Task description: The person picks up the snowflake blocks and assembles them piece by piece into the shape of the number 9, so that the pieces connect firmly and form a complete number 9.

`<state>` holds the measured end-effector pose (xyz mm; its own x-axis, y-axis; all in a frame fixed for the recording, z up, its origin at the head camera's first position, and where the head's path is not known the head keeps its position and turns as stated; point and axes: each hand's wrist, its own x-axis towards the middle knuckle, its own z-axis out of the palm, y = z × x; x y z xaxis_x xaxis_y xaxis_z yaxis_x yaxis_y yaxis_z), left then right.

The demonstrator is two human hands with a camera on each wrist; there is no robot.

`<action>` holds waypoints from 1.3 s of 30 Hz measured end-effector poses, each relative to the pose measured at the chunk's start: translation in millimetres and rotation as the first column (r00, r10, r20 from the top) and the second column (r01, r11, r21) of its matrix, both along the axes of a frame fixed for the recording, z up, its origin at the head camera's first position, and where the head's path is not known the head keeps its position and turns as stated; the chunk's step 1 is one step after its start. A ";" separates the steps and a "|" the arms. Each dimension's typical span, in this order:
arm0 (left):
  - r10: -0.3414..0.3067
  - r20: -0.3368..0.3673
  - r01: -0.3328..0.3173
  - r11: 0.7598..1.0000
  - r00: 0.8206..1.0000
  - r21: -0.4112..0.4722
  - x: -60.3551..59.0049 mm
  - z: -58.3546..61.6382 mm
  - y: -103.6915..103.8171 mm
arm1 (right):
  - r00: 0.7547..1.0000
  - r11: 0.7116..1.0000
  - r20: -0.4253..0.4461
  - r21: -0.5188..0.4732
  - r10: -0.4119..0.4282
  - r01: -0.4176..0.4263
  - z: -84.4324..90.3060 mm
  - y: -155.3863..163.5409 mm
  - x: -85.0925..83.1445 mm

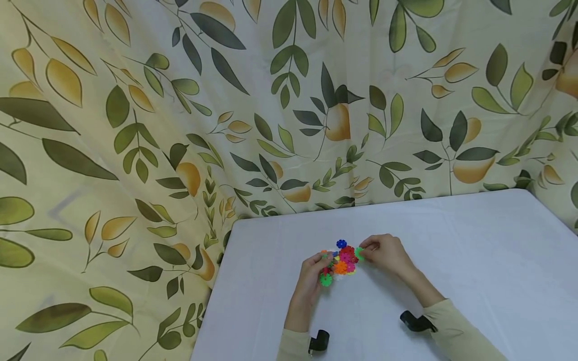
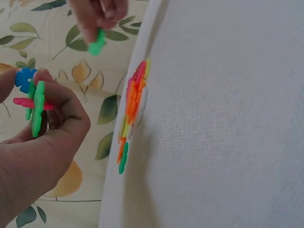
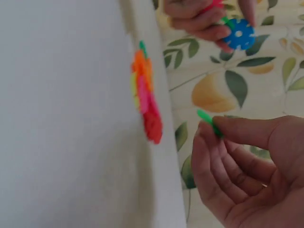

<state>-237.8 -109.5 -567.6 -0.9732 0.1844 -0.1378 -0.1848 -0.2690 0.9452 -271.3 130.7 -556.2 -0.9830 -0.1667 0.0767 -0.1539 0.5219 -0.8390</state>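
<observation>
Green disc (image 3: 209, 122) pinched in right hand (image 1: 386, 254); left hand (image 1: 316, 273) grips three joined discs (image 2: 32, 99); pile (image 1: 345, 261) mid-desk (image 1: 474, 260), edges far.

White tablecloth (image 1: 474, 250), leaf-print curtain (image 1: 135, 125) behind

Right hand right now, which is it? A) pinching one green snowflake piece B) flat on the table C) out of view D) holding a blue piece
A: the right hand pinches a single green piece between thumb and fingertips, above the pile of pieces on the table.
</observation>
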 end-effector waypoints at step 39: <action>-0.009 -0.007 0.009 1.000 1.000 -0.015 1.5 -2.0 5.5 | 0.989 0.901 0.096 -0.430 0.111 -0.059 20.8 -20.2 15.4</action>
<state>-236.2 -103.9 -569.6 -0.9724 0.1912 -0.1336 -0.1804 -0.2534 0.9504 -255.9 110.5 -535.3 -0.9728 -0.2268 0.0462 -0.0706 0.1007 -0.9924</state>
